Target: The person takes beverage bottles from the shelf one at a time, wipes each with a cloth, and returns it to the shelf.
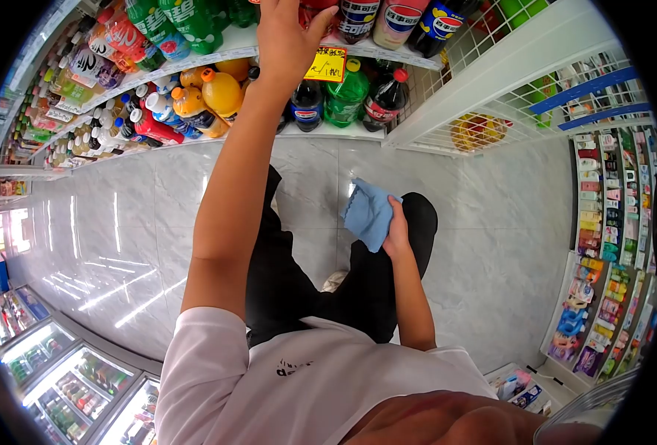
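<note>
My left hand (290, 33) reaches up to the upper drink shelf, its thumb spread away from the palm. The other fingertips are cut off by the top edge of the view. Beside the thumb is a red-labelled bottle (318, 16), partly hidden by the hand; whether they touch I cannot tell. Just below hangs a yellow price tag (325, 64) on the shelf edge. To the right stand dark Pepsi bottles (441, 24). Lower down, near my right knee, my right hand (396, 231) is closed on a light blue cloth (368, 213) that hangs loosely from the fingers.
On the lower shelf are a green bottle (345, 93), a cola bottle (386, 100) and orange juice bottles (221, 94). A white wire rack (521, 104) flanks the shelf. Grey tiled floor (484, 222) surrounds my legs. Glass-door coolers (76, 386) and product shelves (602, 222) stand at the sides.
</note>
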Demonstrator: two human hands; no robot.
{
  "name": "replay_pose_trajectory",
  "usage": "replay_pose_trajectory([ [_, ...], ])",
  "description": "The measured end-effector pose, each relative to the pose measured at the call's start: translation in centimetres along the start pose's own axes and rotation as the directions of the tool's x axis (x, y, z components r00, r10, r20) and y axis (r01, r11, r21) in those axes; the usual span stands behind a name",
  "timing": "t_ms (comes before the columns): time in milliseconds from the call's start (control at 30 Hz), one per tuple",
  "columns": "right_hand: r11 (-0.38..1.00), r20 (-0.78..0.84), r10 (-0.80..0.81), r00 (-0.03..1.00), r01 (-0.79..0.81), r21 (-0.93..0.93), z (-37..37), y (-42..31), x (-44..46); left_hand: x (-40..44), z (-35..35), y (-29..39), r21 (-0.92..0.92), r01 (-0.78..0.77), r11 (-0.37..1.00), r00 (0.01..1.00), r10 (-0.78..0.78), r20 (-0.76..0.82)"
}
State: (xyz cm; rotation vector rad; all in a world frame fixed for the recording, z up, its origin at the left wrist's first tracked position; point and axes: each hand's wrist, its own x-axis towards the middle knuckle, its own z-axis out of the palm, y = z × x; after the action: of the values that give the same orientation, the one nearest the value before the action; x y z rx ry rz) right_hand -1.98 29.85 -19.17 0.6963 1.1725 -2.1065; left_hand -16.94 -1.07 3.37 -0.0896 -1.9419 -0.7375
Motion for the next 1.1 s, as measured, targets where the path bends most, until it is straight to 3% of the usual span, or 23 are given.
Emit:
replay_pose_trajectory([
  [200, 0.999, 0.038, -0.01, 0.999, 0.009, 0.047, -0.7, 0.1, 0.3, -0.4, 0.8, -1.0, 0.083, -0.031, 0.996, 0.999, 0.033, -0.021],
  [300, 0.998, 0.039, -0.013, 0.999, 0.01, 0.063, -0.7, 0.3, 0.4, 0.1, 0.7, -0.5, 0.017, -0.028, 0.999, 0.999, 0.029, -0.043],
  [400, 0.998, 0.017, -0.017, 1.0, 0.016, 0.061, -0.6, 0.4, 0.4, 0.2, 0.3, 1.0, -0.087, 0.288, 0.954, 0.957, -0.285, 0.043],
  [500, 0.999, 0.007, -0.029, 1.0, 0.028, 0.039, -0.5, 0.3, 0.4, 0.6, 0.2, 1.8, -0.016, 0.315, 0.949, 0.949, -0.314, 0.039],
  [600, 0.999, 0.013, -0.029, 0.999, 0.029, 0.037, -0.7, 0.3, 0.3, 0.4, 0.6, 1.2, 0.203, 0.056, 0.978, 0.996, -0.039, -0.086],
  [800, 0.999, 0.0, -0.019, 1.0, 0.019, 0.045, -0.9, 0.3, 0.4, 0.5, 0.8, 0.3, 0.255, -0.059, 0.965, 0.993, 0.084, -0.088],
  [1000, 0.999, -0.007, -0.022, 1.0, 0.023, 0.047, -1.0, 0.6, 0.6, 0.4, 0.9, 0.2, 0.238, 0.013, 0.971, 0.996, 0.008, -0.085],
  [1100, 0.999, -0.003, -0.03, 1.0, 0.031, 0.041, -1.1, 0.5, 0.4, 0.4, 0.7, 0.2, 0.248, 0.146, 0.958, 0.988, -0.152, 0.006],
])
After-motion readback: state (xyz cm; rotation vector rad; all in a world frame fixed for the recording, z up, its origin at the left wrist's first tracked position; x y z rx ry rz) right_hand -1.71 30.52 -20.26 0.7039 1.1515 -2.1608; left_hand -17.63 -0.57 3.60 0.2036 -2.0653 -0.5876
